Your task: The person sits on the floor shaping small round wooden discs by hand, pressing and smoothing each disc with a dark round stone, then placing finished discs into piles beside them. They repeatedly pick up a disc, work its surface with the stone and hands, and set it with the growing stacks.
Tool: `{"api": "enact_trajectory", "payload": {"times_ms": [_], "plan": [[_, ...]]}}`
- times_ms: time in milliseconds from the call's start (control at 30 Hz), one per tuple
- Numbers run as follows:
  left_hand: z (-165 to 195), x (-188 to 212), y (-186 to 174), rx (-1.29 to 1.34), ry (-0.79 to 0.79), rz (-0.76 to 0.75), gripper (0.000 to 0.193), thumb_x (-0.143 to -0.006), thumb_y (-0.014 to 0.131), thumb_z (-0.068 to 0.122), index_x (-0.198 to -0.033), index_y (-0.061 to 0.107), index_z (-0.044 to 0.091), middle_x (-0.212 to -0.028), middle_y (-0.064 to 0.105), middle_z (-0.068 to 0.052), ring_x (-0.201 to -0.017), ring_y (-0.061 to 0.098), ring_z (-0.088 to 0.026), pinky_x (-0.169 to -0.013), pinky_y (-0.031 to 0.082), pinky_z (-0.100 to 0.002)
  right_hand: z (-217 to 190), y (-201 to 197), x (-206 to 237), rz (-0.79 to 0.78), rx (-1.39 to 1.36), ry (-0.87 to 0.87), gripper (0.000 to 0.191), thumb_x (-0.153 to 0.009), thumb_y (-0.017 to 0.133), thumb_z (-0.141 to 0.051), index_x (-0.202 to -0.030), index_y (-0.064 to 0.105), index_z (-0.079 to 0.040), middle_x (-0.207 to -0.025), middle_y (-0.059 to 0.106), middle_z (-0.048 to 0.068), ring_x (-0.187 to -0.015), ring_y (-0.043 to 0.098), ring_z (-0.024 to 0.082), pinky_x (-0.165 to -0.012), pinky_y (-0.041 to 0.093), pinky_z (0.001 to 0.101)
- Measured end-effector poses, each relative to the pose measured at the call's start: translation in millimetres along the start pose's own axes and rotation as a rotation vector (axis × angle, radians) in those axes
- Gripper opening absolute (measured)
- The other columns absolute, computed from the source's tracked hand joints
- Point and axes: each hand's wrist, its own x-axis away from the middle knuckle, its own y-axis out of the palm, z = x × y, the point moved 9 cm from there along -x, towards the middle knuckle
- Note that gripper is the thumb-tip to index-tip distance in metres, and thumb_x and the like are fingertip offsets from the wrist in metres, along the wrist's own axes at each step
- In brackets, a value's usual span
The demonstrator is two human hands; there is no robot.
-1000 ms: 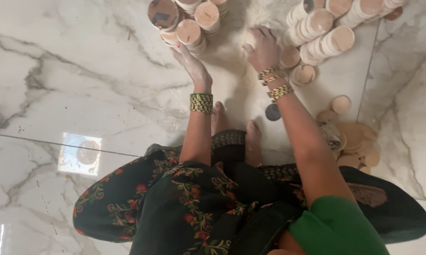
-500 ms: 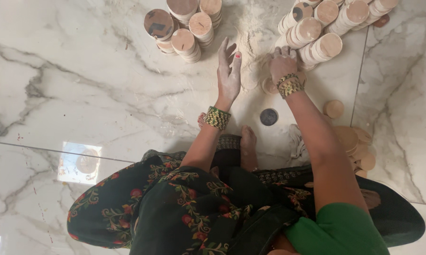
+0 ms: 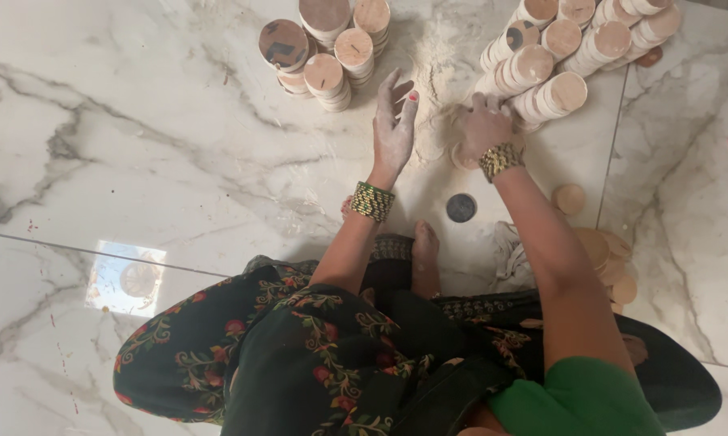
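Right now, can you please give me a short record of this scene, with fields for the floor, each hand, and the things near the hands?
Floor: white marble tiles with grey veins, dusted with pale powder near the hands
Left hand: left hand open, fingers spread, powder-coated, holding nothing
Right hand: right hand palm down, pressing on a flat round tan disc
Ahead left: upright stacks of round tan discs
Ahead right: leaning rows of round tan discs
Near feet: small dark round disc
Right side: loose tan discs
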Motion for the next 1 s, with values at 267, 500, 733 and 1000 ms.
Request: {"api": "enact_trajectory", "payload": {"times_ms": [267,500,733,1000], "plan": [[-19.6,0.1,0.6,-0.029,-0.062,-0.056,0.050,-0.105,0.056,0.031,-0.149,0.049,0.008,-0.130,0.070,-0.020,-0.119,0.069,-0.026,-0.099,0.056,-0.038,-82.4,-13.4,51.8,0.340,-0.536,-0.091,0.057,-0.080,0.075,-0.023,-0.135,0.060,-0.013,-0.140,0.057,0.012,-0.126,0.057,0.035,-0.089,0.056,0.0490],[-69.0,0.9,-4.6,-0.361,-0.047,-0.009,0.048,-0.103,0.062,0.041,-0.136,0.063,0.006,-0.114,0.073,-0.018,-0.104,0.072,-0.025,-0.089,0.058,-0.037,-49.6,-14.9,38.1,0.299,-0.910,0.066,0.058,-0.079,0.084,-0.017,-0.133,0.063,-0.009,-0.128,0.068,0.010,-0.114,0.064,0.028,-0.103,0.051,0.0399],[-115.6,23.7,35.3,0.699,-0.738,-0.357,0.033,-0.107,0.056,0.033,-0.125,0.064,0.007,-0.096,0.070,-0.005,-0.062,0.063,-0.012,-0.043,0.045,-0.022,-39.3,-68.6,32.5,0.093,-1.216,-0.151,0.058,-0.084,0.077,-0.011,-0.138,0.058,-0.005,-0.137,0.065,0.012,-0.125,0.063,0.020,-0.106,0.049,0.0317],[-51.1,23.9,28.5,0.295,0.120,-0.190,0.029,-0.117,0.052,0.024,-0.139,0.056,0.005,-0.121,0.065,-0.002,-0.108,0.063,-0.012,-0.093,0.055,-0.027,-83.7,-100.6,41.4,0.674,-0.666,-0.062,0.034,-0.096,0.070,-0.016,-0.128,0.067,-0.004,-0.128,0.068,0.018,-0.120,0.066,0.038,-0.104,0.050,0.0440]]}}
